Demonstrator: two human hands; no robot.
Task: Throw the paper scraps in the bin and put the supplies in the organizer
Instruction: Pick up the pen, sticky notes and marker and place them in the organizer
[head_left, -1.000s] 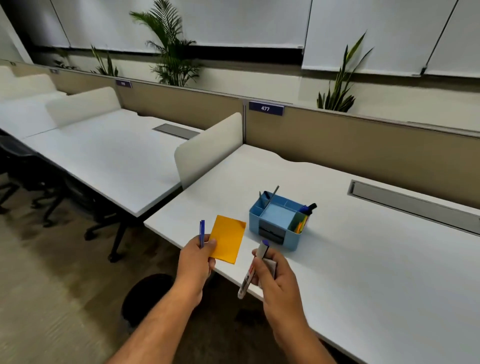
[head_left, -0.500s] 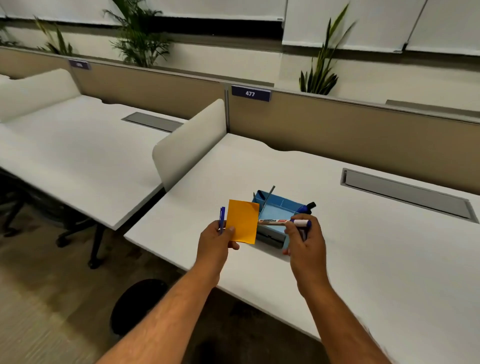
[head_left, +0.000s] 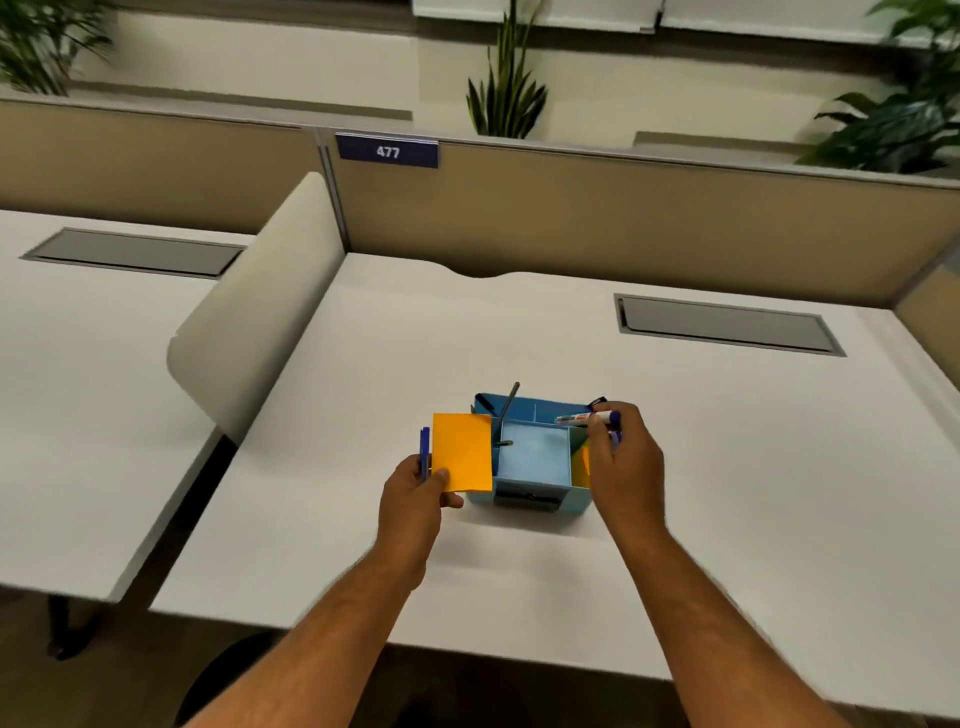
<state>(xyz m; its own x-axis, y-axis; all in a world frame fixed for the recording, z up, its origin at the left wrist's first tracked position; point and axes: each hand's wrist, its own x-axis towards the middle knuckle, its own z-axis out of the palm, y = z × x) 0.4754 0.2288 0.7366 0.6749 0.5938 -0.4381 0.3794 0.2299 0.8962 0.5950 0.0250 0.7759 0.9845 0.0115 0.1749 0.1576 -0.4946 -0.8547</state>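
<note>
A light blue organizer (head_left: 535, 462) with several compartments stands near the front of the white desk (head_left: 727, 467). My left hand (head_left: 415, 499) holds an orange pad of sticky notes (head_left: 462, 451) upright at the organizer's left side, together with a blue pen (head_left: 424, 451). My right hand (head_left: 623, 467) grips a white marker with a blue cap (head_left: 587, 417) lying level over the organizer's right rear compartments. A grey pen (head_left: 508, 406) leans in a left compartment. Orange and green items show in the right compartment, partly hidden by my right hand.
A curved white divider (head_left: 260, 322) separates this desk from the neighbouring desk on the left. A beige partition with a "477" label (head_left: 387, 151) runs along the back. A grey cable hatch (head_left: 724, 325) sits at the desk's rear right. A dark round bin (head_left: 228, 670) shows below the front edge.
Both hands moved forward over the organizer. The marker in my right hand now hangs over the right rear compartments, and the view has tilted down and closer to the desk.
</note>
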